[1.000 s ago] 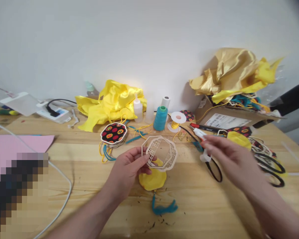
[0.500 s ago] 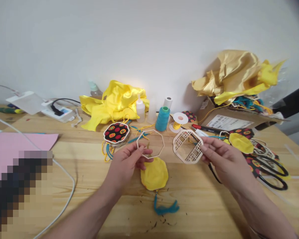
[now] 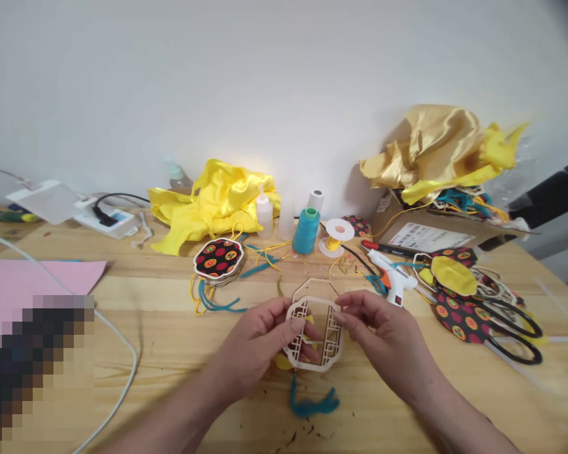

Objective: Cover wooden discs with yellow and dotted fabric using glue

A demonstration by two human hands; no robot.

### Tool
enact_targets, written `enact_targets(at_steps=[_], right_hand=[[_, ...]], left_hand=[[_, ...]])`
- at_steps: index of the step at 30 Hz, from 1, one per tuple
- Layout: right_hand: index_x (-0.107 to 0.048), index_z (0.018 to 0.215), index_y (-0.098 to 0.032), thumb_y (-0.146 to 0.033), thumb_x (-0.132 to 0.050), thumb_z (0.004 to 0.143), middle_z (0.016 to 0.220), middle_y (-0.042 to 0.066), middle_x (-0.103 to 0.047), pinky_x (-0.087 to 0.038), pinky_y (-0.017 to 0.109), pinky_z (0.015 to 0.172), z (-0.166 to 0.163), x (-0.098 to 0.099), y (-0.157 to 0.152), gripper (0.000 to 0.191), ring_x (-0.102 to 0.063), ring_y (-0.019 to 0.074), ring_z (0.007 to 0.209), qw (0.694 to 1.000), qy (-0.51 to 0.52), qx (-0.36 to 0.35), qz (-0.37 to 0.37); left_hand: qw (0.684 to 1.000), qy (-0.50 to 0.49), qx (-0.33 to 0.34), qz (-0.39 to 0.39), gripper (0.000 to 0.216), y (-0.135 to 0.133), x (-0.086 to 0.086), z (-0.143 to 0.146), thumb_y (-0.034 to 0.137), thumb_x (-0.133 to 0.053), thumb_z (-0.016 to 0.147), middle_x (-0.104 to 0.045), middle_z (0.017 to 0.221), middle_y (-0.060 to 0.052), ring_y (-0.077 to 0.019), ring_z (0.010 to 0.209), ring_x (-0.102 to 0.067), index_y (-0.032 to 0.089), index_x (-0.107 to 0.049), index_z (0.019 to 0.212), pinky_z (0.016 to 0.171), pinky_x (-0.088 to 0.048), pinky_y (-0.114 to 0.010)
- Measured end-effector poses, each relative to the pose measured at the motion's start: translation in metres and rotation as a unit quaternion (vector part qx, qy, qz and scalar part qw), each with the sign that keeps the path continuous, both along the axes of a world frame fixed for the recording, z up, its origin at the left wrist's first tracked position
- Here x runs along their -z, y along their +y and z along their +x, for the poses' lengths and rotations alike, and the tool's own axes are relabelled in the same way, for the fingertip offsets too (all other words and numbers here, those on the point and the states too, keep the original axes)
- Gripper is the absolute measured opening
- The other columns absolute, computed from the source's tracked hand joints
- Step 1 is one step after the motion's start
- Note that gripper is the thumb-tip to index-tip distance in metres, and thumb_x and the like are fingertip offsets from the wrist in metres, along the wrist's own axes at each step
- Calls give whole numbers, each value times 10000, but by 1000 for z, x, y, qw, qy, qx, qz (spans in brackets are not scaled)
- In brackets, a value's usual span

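Okay, left hand [image 3: 258, 338] closed on lattice frame [image 3: 332, 348], thumb in front, fingers behind; right hand [image 3: 388, 337] pinching its upper right edge; octagonal frame [image 3: 318, 280] sits behind, top edge poking out; both above tabletop [image 3: 170, 328], over yellow piece [image 3: 283, 362] and teal tassel [image 3: 315, 406]; glue gun [image 3: 394, 276] lies just beyond right hand.

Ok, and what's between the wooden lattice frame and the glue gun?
In the head view, your right hand is between them: its fingers are at the upper right edge of the wooden lattice frame, and the glue gun lies beyond.
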State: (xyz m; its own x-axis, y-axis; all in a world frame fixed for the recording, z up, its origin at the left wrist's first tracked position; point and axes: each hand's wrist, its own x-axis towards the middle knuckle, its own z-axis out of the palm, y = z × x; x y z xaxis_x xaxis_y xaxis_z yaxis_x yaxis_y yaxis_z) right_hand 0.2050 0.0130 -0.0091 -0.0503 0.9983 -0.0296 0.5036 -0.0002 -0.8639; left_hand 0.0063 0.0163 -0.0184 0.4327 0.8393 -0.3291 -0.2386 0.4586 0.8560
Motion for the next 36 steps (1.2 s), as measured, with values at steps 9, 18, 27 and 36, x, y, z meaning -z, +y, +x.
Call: enact_targets(at_steps=[9, 18, 27, 36], right_hand=[[-652, 773, -207, -371, -500, 866, 676, 5, -626, -420, 250, 577, 19, -14, 10, 241, -554, 149, 634, 992, -101, -75, 19], [-510, 551, -206, -280, -502, 800, 445, -25, -545, -321, 232, 438, 10, -8, 56, 260, -461, 119, 414, 985, -160, 6, -57], [-659, 854, -192, -197, -510, 798, 583, 19, -645, -402, 281, 573, -5, 0, 66, 159, -608, 190, 583, 978, -206, 17, -6], [-640, 1036, -176, -398, -520, 849, 702, 11, -639, -434, 240, 504, -20, -5, 31, 314, -543, 117, 540, 995, 75, -48, -37]], left_hand=[[992, 83, 75, 57, 188, -4, -9, -3, 318, -581, 846, -714, 807, -63, -168, 659, -680, 166, -689, 875, 630, -527, -259], [964, 2, -264, 31, 205, 17, -2, -17, 291, -706, 755, -729, 767, -24, -153, 664, -684, 161, -675, 910, 672, -565, -277], [940, -57, -337, 3, 168, 24, -4, -22, 247, -717, 723, -735, 777, -20, -153, 660, -694, 181, -677, 872, 688, -567, -272], [977, -30, -208, -41, 295, 13, -3, -8, 279, -752, 679, -705, 661, -32, -159, 553, -661, 149, -710, 940, 525, -555, -253]])
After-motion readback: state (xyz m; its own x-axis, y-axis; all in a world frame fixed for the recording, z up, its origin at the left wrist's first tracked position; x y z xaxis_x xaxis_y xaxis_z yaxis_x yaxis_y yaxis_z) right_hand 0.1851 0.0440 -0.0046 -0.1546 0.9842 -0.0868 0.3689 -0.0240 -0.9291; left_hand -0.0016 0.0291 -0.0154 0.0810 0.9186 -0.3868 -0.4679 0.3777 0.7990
